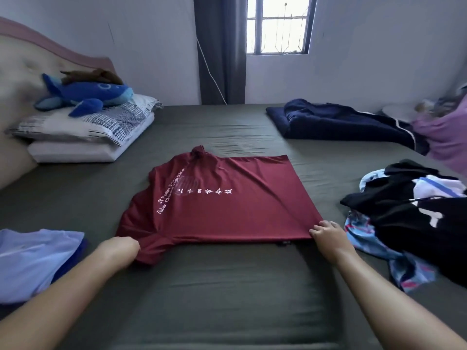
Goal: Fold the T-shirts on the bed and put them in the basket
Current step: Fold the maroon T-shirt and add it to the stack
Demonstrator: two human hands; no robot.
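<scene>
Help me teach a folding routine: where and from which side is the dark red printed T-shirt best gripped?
Grip the dark red printed T-shirt along its near edge, from the person's side of the grey-green bed. It lies flat and sideways, collar left, hem right. The left hand grips the bunched near sleeve, the right hand the near hem corner. That probably lets the near half lift evenly.

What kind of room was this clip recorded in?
Most likely a home bedroom: a bed with a padded headboard, stacked pillows topped by a blue plush whale, and a curtained window. Loose clothes lie around a maroon T-shirt.
</scene>
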